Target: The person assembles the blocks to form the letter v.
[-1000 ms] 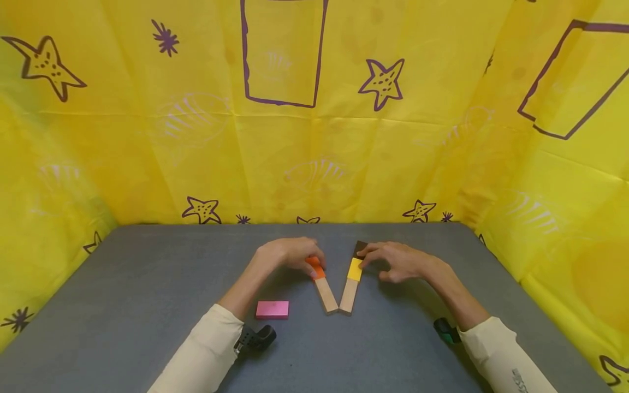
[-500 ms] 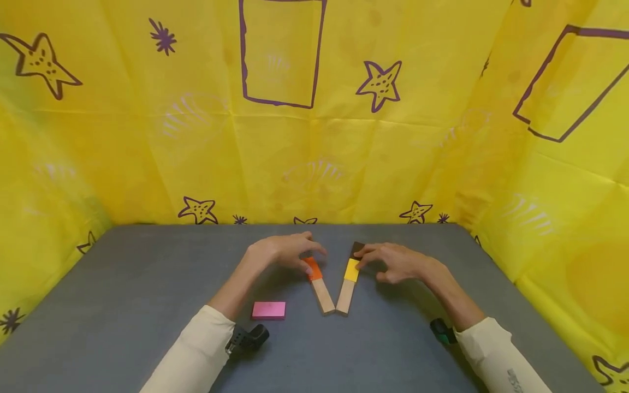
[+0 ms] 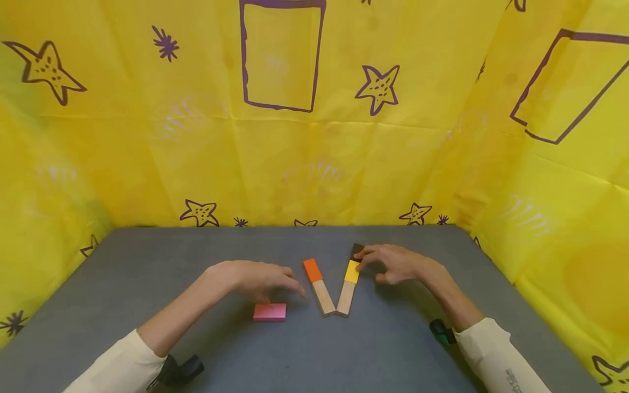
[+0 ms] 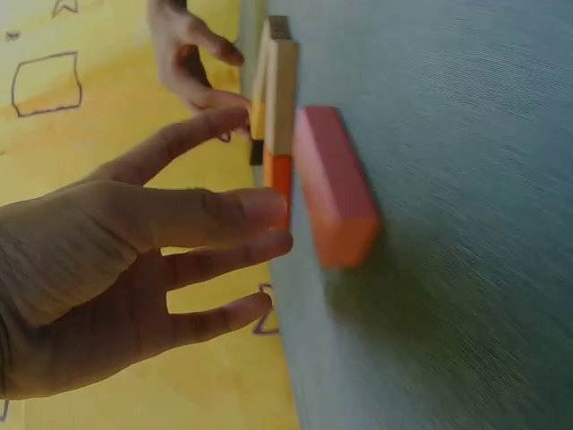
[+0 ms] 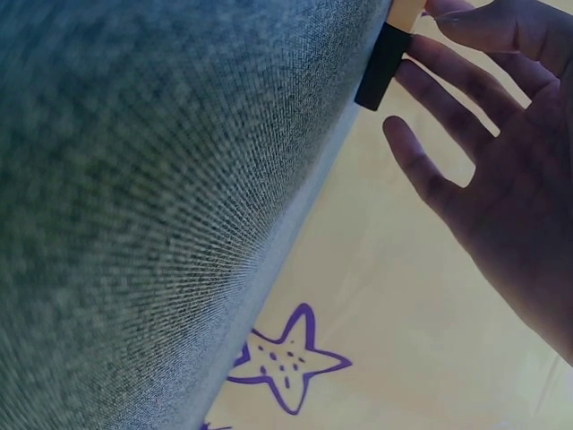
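Note:
A V of small blocks lies on the grey table. Its left arm is an orange block (image 3: 312, 270) joined end to end with a plain wooden block (image 3: 323, 298). On the right arm a black block (image 3: 357, 250) and a yellow block (image 3: 351, 271) continue a second wooden block (image 3: 346, 299). My left hand (image 3: 262, 278) hovers over a separate pink block (image 3: 270, 311), fingers spread and holding nothing; the left wrist view shows the thumb and fingers apart beside it. The fingertips of my right hand (image 3: 395, 263) touch the black and yellow blocks from the right, fingers relaxed.
The grey table (image 3: 314, 360) runs back to a yellow cloth (image 3: 275, 164) with starfish drawings, which also hangs along both sides. Dark wrist cameras sit on both wrists, the left one (image 3: 182, 371) low over the table.
My left hand has let go of the orange block and moved left and nearer, over the pink block. The right hand stays at the black and yellow blocks.

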A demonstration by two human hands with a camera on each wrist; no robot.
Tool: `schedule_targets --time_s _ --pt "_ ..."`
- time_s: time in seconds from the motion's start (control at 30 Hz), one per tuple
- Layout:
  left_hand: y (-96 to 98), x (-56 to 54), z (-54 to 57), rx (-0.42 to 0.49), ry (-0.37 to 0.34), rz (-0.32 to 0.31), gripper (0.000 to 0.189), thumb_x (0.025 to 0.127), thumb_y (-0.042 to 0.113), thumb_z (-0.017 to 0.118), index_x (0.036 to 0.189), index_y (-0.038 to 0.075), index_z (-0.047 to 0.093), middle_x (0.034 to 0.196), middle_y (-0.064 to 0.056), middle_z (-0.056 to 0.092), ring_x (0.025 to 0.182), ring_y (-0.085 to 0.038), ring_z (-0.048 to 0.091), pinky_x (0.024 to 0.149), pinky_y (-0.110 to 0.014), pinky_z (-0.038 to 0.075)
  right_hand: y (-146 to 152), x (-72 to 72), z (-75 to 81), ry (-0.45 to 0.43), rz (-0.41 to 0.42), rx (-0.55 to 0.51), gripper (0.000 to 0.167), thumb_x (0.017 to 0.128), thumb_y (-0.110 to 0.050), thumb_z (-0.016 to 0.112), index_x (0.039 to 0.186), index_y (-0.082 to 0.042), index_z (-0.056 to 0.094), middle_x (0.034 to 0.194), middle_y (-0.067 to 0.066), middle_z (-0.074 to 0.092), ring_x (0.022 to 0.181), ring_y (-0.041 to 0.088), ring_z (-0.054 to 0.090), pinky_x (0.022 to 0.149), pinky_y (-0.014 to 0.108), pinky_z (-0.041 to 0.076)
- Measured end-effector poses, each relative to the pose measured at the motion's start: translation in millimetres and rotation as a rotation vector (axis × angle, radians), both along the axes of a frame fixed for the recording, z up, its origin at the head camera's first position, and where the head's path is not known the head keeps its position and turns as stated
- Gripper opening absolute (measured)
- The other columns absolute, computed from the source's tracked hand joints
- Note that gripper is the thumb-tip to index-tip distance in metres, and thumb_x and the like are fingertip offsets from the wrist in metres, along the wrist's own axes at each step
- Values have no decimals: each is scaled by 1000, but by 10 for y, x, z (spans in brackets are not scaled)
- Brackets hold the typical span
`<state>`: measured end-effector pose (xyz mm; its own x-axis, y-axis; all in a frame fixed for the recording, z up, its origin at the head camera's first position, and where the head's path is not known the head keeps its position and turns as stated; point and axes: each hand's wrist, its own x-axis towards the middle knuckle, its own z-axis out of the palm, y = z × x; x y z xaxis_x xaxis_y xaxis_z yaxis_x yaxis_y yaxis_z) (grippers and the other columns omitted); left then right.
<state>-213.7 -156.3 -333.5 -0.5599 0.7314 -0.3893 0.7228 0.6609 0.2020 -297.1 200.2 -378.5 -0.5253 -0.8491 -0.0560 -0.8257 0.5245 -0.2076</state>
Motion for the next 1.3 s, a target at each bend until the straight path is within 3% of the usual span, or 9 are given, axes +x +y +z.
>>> schedule_targets --time_s 0.17,0.27,0.4,0.57,0.77,1.0,1.3 --pt "-169 115 -91 -54 117 -45 84 93 -12 66 146 51 52 153 5 50 137 -22 50 108 -50 54 19 -2 -13 -4 -10 0 48 83 2 64 127 -17 74 148 13 62 138 43 56 110 63 47" --pt "-218 132 -141 -68 120 -53 89 89 -15 67 145 53 51 154 9 48 137 -21 47 108 -55 53 19 -11 -13 -5 -6 -4 49 83 2 64 127 -17 74 148 13 62 138 43 56 109 63 47" --pt "-234 128 -204 -29 103 -61 77 90 -8 73 141 48 56 149 13 55 133 -16 49 112 -54 50 22 -18 -6 -4 2 -7 48 83 2 64 127 -17 74 147 13 63 138 42 57 109 63 48" --pt "-216 141 -224 -2 162 -96 60 89 7 81 137 38 61 143 14 61 129 -13 54 110 -46 51 16 -10 2 0 0 -9 48 83 2 65 127 -16 74 146 13 63 137 42 57 109 62 48" --pt "-209 144 -210 13 201 -98 55 85 12 86 133 30 64 141 13 63 131 -15 56 108 -42 52 4 1 4 -9 -4 -7 48 84 2 64 127 -16 74 147 13 63 139 42 56 110 63 47" --pt "-210 127 -179 46 162 -56 51 81 15 90 125 28 67 131 13 67 119 -10 59 101 -40 52 3 2 27 -15 -11 -12 48 84 2 64 127 -17 74 147 13 63 138 43 56 110 64 47" --pt "-193 72 -7 121 216 55 51 83 27 88 130 19 68 117 7 63 100 -9 57 93 -37 54 11 4 4 -10 -5 -8 47 83 2 65 126 -16 75 146 13 63 138 42 57 110 63 47"
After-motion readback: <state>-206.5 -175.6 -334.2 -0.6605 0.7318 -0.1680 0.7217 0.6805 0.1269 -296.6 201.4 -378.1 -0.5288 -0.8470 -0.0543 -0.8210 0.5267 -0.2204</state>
